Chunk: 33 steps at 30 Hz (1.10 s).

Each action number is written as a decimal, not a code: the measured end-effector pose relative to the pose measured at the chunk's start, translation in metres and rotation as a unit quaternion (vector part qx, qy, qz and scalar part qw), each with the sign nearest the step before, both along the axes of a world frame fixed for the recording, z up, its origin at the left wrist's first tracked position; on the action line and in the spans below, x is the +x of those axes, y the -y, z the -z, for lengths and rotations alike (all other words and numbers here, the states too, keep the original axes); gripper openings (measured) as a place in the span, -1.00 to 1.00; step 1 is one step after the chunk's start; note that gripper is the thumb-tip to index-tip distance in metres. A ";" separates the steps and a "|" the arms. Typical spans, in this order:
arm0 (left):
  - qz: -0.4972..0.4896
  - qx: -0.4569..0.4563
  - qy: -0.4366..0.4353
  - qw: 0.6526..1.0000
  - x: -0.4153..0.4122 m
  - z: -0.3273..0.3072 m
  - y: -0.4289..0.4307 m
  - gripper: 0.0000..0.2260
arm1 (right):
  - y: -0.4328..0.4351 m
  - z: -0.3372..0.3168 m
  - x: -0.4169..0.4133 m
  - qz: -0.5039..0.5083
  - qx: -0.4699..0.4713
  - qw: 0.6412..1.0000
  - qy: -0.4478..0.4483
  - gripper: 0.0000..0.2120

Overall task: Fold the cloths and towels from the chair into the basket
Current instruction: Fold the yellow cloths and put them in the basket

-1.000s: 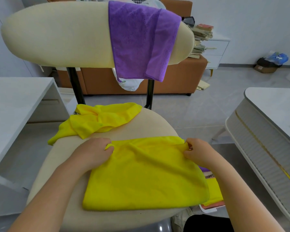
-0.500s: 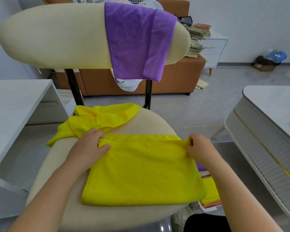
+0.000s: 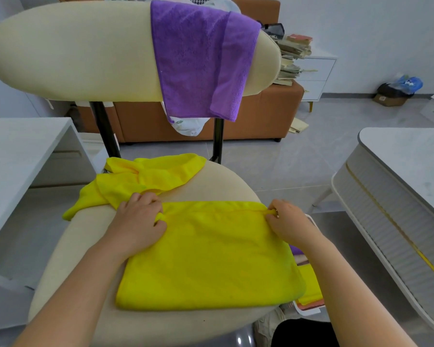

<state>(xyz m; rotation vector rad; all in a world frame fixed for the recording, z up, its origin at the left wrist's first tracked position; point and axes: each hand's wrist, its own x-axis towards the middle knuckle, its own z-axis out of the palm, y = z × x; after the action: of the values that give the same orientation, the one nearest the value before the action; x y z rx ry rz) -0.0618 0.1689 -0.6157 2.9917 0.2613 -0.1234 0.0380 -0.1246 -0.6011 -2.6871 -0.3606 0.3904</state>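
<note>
We see the left grip [image 3: 138, 221] pinching the far left corner of a folded yellow cloth [image 3: 211, 259], fingers curled over the bunched edge. The right grip [image 3: 290, 221] pinches the far right corner of the same cloth between thumb and fingertips. The cloth's far edge runs straight from one grip to the other. The rest of it spreads flat towards us, below both grips, on the cream seat of the chair [image 3: 85, 259].

Just beyond the left grip, touching its knuckles, lies a second yellow cloth [image 3: 145, 179], crumpled and trailing off the seat's left edge. Well beyond both grips, a purple towel [image 3: 198, 58] hangs over the backrest.

Below the right grip, under the wrist and partly hidden by the seat, we make out the white rim of the basket [image 3: 307, 312], with yellow and purple fabric inside.
</note>
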 end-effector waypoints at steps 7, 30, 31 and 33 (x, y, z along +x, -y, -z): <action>0.002 -0.105 0.025 0.994 0.004 0.001 -0.001 -0.76 | 0.000 0.003 0.006 0.030 0.127 0.987 -0.097 -0.91; 0.038 -0.269 0.123 0.954 -0.023 -0.032 -0.006 -0.85 | 0.024 -0.032 -0.027 0.078 0.240 0.962 0.105 -0.77; 0.032 -0.269 0.120 0.955 -0.023 -0.032 -0.007 -0.86 | 0.023 -0.032 -0.029 0.082 0.243 0.961 0.107 -0.77; 0.023 -0.263 0.124 0.957 -0.024 -0.032 -0.009 -0.84 | 0.019 -0.031 -0.030 0.087 0.247 0.959 0.111 -0.81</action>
<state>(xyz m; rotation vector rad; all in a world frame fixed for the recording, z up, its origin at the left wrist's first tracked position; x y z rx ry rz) -0.0859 0.1781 -0.5841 2.4497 0.1077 0.1550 0.0083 -0.1435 -0.5698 -2.2463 -0.2410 -0.0555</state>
